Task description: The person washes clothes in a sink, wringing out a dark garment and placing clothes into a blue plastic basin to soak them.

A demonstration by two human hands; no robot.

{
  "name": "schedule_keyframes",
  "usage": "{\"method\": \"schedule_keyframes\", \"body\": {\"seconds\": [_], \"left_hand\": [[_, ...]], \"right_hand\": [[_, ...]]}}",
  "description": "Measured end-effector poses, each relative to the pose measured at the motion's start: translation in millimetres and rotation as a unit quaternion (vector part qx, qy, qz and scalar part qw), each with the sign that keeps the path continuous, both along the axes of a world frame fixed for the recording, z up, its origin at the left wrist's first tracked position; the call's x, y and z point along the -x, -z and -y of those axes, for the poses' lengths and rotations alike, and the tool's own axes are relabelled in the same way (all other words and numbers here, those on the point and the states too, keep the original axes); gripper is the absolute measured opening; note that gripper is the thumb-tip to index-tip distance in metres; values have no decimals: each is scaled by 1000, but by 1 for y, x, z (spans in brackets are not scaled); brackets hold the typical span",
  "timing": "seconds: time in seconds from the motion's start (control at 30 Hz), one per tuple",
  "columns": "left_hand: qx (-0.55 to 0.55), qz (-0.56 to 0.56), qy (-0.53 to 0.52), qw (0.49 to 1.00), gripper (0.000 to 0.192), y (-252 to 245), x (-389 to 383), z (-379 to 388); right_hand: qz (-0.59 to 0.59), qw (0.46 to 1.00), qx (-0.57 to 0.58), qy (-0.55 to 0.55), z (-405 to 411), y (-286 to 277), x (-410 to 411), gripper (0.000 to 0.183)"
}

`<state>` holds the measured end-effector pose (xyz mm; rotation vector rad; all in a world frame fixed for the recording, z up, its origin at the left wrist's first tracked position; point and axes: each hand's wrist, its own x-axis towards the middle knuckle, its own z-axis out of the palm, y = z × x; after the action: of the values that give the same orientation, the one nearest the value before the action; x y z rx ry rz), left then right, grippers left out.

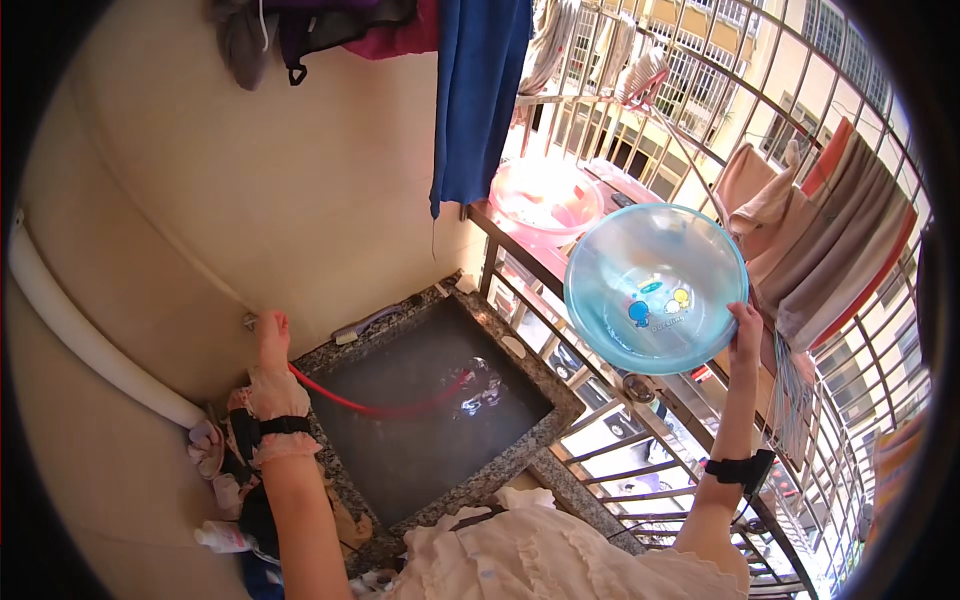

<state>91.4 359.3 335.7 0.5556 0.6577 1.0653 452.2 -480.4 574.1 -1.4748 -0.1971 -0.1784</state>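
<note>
My right hand point(745, 334) grips the rim of a translucent blue plastic basin point(656, 289) with duckling pictures on its bottom, held tilted beside the metal railing. At the wall on the left, my left hand point(273, 334) is at a small tap point(250, 321); its fingers look curled, and whether they grip the tap cannot be told. A red hose point(337, 397) runs from near that hand into a granite-edged sink point(442, 405) full of cloudy water, where the surface ripples. On the sink's back ledge lies a scrubbing brush point(349, 335).
A pink basin point(547, 199) stands on a ledge beyond the railing point(525, 259). Blue cloth point(472, 112) hangs above; towels point(832, 247) hang on the right by the window bars. A white pipe point(97, 337) follows the wall, and a bottle point(223, 537) lies lower left.
</note>
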Motion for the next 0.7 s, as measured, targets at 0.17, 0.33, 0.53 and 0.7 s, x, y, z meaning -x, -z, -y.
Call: {"method": "schedule_keyframes", "body": {"seconds": [0.17, 0.33, 0.53, 0.7], "left_hand": [[47, 40, -16, 998, 15, -17, -8, -6], [13, 49, 39, 998, 18, -7, -2, -11], [-152, -121, 43, 980, 44, 26, 30, 72], [-492, -596, 234, 590, 41, 68, 30, 134]], "right_hand": [[-39, 994, 11, -97, -59, -3, 58, 14], [-115, 984, 28, -133, -135, 46, 88, 16], [-122, 966, 123, -194, -200, 81, 109, 15], [-102, 950, 188, -227, -232, 102, 105, 14]]}}
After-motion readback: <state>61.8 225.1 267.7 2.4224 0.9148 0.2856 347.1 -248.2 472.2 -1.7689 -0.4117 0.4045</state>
